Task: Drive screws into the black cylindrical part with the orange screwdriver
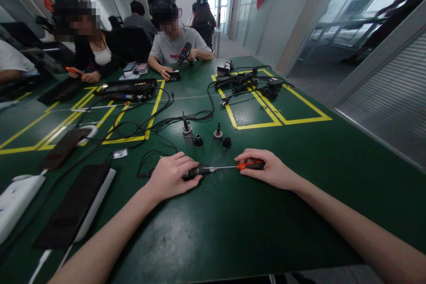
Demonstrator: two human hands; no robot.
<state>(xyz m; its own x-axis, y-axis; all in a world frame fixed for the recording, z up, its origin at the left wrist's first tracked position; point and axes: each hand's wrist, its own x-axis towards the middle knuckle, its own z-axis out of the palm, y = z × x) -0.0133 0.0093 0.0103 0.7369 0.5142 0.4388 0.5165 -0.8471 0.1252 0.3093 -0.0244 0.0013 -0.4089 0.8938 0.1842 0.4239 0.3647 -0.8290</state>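
Note:
My left hand (175, 175) is wrapped round a black cylindrical tool (203, 170) that lies low over the green table, its metal end pointing right and a cable behind it. My right hand (271, 168) grips the orange and black handle of a screwdriver (248, 165). The screwdriver's thin shaft points left and its tip meets the tool's metal end. Behind my hands stand a metal part with a thin upright shaft (187, 131), a small black part (199, 140), a metal part with a round base (218, 133) and another black part (226, 143).
Black cables (239, 82) lie in a heap at the back right, and more run across the left. A dark phone (63, 146), a black slab (75, 204) and a white power strip (20, 204) are at left. Across the table, a person (176, 44) holds a black tool.

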